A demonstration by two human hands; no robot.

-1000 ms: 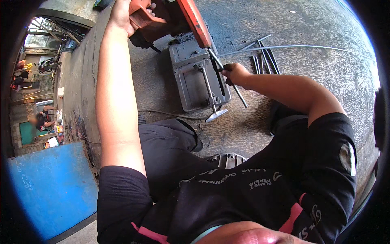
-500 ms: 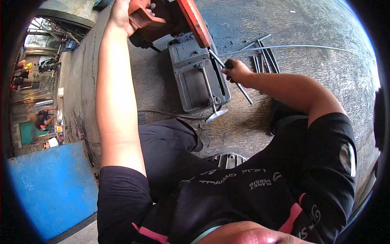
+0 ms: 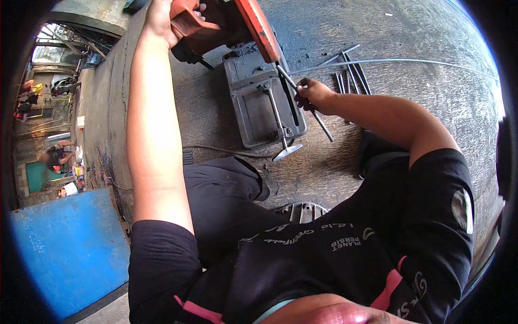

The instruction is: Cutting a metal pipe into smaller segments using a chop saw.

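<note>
My left hand (image 3: pixel 163 24) is wrapped round the handle of an orange chop saw (image 3: pixel 259 29), at the upper edge of the view. The saw's head is raised over its grey metal base (image 3: pixel 253 119), which carries a screw clamp with a T-shaped handle (image 3: pixel 287 153). In my right hand (image 3: pixel 317 97) is a thin metal rod (image 3: pixel 324 127), gripped near its middle. The rod slants from under the saw's orange guard down toward me, along the base's right side. What its far end touches is hidden by the guard.
Several cut rods (image 3: pixel 350 78) lie on the worn floor beyond my right hand, with a long thin rod (image 3: pixel 410 61) running right. A cable (image 3: pixel 226 151) passes left of the base. A blue panel (image 3: pixel 70 248) stands at left; another person (image 3: pixel 58 156) sits farther off.
The near end of the rod has shifted slightly left, and my right hand has turned a little with it. My left hand and the saw stay nearly the same.
</note>
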